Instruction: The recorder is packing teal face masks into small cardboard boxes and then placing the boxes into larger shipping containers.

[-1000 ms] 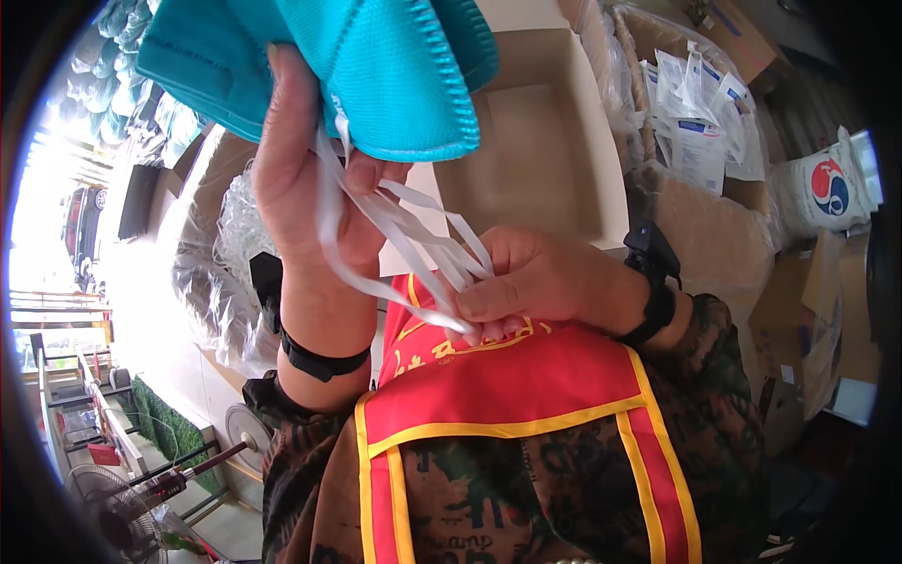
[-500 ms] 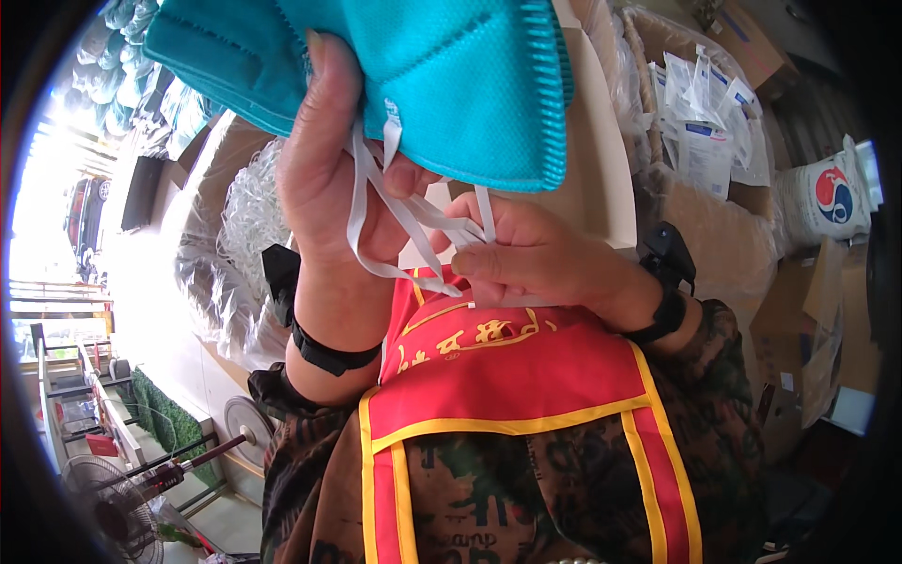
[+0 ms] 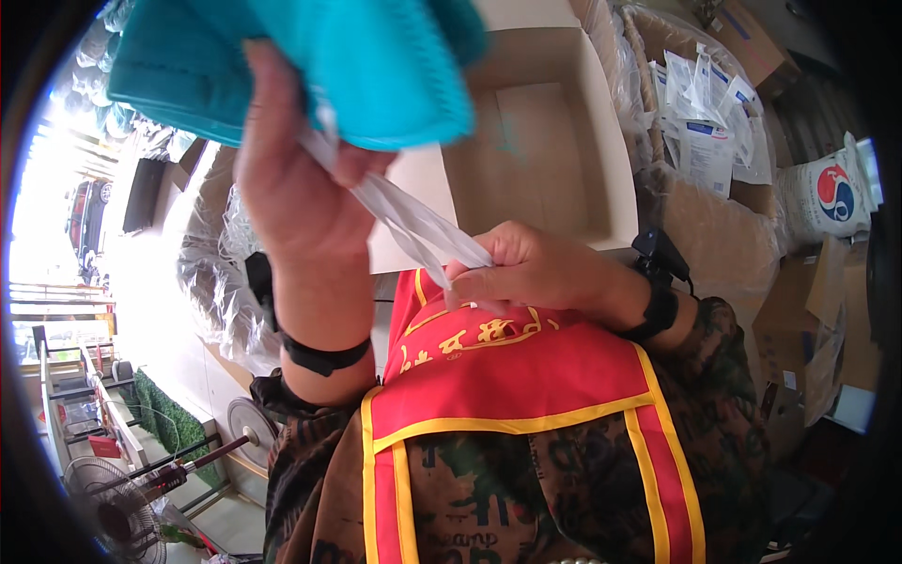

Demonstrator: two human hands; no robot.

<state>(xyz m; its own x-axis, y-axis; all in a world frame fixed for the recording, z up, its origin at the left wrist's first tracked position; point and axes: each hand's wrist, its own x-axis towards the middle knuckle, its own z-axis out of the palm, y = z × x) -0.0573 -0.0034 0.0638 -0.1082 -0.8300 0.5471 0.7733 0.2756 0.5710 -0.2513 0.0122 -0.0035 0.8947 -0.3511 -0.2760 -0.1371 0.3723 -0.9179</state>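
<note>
So the mask (image 3: 385, 89) is up top, teal and a bit blurred, held by the left hand (image 3: 305, 188). From that hand it sits around 1 o'clock, and from the right hand (image 3: 526, 268) it's up at 11, well apart from it. Whether it's one piece or a few stacked can't really be told.

The left hand is closed on the mask, with the thumb laid over the teal and most of the other fingers hidden behind. The white straps (image 3: 413, 226) are run from there toward 4 or 5 o'clock, pulled pretty much straight, and their lower ends are pinched between the right hand's thumb and fingers. So both hands are joined by the straps, but only the left one is on the mask itself.

At 12 o'clock from the right hand there's an open box (image 3: 526, 179), with a small teal mark seen on its floor. White packets (image 3: 705, 150) are piled in a bin at 2 o'clock, and a white sack (image 3: 827, 202) is parked between 2 and 3. A red apron (image 3: 507, 376) edged in yellow is worn at 6 o'clock. Way out at 8, a fan (image 3: 108, 508) can be spotted.
</note>
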